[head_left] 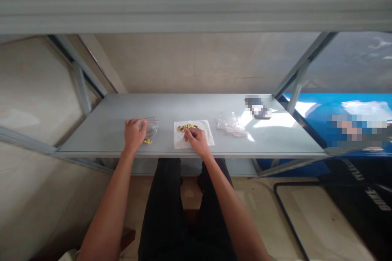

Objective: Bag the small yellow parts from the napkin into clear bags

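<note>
- While both forearms reached out over the light grey surface [190,106] of a metal shelving unit, the left hand [135,133] and right hand [197,140] rested near its front edge, a short way apart.
- Left hand: its fingers [143,125] curled around the upper part of a clear plastic bag [151,131], apparently pinching it. The bag stood just to the right of the palm, with a few yellow pills [147,141] gathered at its bottom.
- Right hand: its fingers [189,132] were bent downward, tips at the edge of a loose cluster of yellow and dark pills [186,127]. Whether they had hold of a pill could not be told.
- Key relation: the cluster lay on a white paper napkin [193,134], directly ahead of the right fingertips, its long axis running roughly crosswise. The right hand was the nearer to it; the left was nearer the bag, which sat to the left of the napkin, close by but not touching it.
- Farther right lay a second clear plastic bag [231,124], flat and crumpled. Beyond it, near the back corner, sat a pixelated object [259,106], too obscured to identify.
</note>
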A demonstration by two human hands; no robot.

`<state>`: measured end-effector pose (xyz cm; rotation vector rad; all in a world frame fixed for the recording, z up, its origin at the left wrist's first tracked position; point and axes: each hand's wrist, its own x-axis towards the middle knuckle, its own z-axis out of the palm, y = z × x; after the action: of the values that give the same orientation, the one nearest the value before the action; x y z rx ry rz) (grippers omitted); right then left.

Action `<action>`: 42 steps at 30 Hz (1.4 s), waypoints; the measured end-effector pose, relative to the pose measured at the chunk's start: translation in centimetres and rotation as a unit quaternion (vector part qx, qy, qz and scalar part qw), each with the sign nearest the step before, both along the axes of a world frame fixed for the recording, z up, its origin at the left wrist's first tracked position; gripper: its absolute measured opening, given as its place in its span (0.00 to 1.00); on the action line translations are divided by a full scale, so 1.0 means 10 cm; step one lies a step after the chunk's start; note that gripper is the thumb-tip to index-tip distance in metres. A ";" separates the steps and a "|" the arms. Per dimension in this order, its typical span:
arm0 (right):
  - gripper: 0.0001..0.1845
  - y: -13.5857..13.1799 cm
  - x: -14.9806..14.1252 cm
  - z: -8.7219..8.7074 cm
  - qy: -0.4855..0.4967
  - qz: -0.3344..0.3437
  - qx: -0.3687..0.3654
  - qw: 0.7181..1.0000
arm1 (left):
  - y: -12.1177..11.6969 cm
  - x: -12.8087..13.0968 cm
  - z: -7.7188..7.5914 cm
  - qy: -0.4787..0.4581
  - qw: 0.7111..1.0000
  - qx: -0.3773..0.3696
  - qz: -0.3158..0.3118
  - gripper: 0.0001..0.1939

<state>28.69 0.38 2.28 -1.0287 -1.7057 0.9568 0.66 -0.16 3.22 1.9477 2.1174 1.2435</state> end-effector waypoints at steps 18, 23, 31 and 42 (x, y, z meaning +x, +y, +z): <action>0.28 -0.08 0.29 0.06 -0.012 -0.188 0.056 0.980 | -0.09 0.28 -0.20 0.189 0.979 -0.066 -0.042 0.25; 0.08 0.19 0.97 0.13 -0.229 -0.344 0.190 0.891 | 0.04 0.31 -0.27 0.178 0.981 -0.068 -0.037 0.27; 0.10 0.32 1.25 0.08 -0.318 -0.333 0.219 0.860 | 0.00 0.29 -0.29 0.154 0.986 -0.042 -0.053 0.27; 0.13 -0.01 0.45 0.58 0.008 -0.060 0.087 0.994 | -0.08 0.36 -0.07 0.062 0.998 0.027 -0.001 0.28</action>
<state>33.19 0.32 8.11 -0.9929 -1.6619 0.7232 4.28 -0.91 2.57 2.1003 2.1581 1.2237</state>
